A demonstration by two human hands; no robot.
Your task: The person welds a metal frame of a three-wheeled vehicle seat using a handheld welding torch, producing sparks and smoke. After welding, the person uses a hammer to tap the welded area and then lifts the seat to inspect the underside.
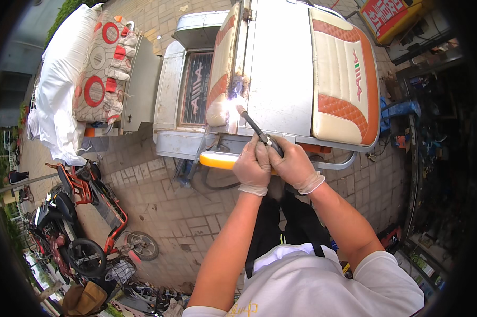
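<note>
White cloth of the person's shirt [323, 285] fills the bottom edge, with bare forearms rising from it toward twelve o'clock. Both hands wear thin, translucent, wrinkled gloves. The left hand [253, 165] is curled shut around the dark grip of a welding torch [255, 127], and the right hand [294, 164] wraps the same grip from the three o'clock side, the two hands pressed together. The torch is a slim, dark, rod-like tool; its long axis runs from the hands up toward eleven o'clock, and its tip meets a bright white glare on the grey metal panel [280, 68] of a small vehicle. At nine o'clock of the tip, a cream seat back [222, 68] with orange quilted trim stands edge-on. At three o'clock of the panel lies a broad padded cushion [344, 79], cream with ribbed stitching and orange diamond-quilted corners. Just below the hands a smooth yellow bar [220, 159] curves. Grey paving bricks [185, 211] cover the ground, and a red scooter [85, 211] stands at eight o'clock.
</note>
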